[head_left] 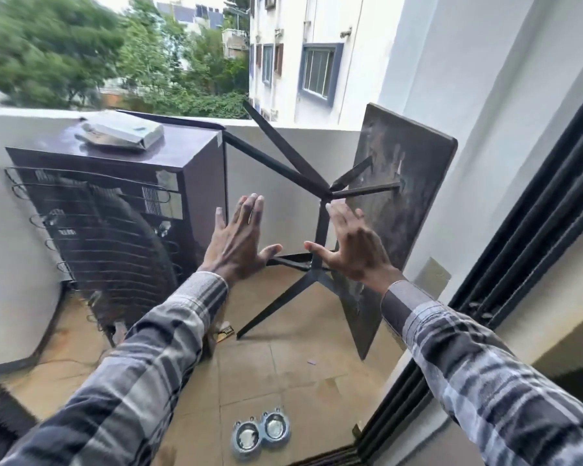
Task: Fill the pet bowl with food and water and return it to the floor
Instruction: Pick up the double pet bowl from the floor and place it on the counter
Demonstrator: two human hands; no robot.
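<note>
A double pet bowl (261,433), two shiny steel cups in a pale holder, lies on the tan balcony floor near the bottom of the view, between my arms. Both cups look empty. My left hand (239,242) and my right hand (350,245) are stretched out in front of me at chest height, palms forward, fingers spread, holding nothing. They are far above the bowl and a hand's width apart. Plaid sleeves cover both forearms.
A dark fridge (125,210) stands back-side out at the left, with a box (125,131) on top. A table (398,203) tipped on its side leans at the right wall, legs pointing left. A sliding door track (505,274) runs along the right. A low white parapet (283,129) closes the balcony.
</note>
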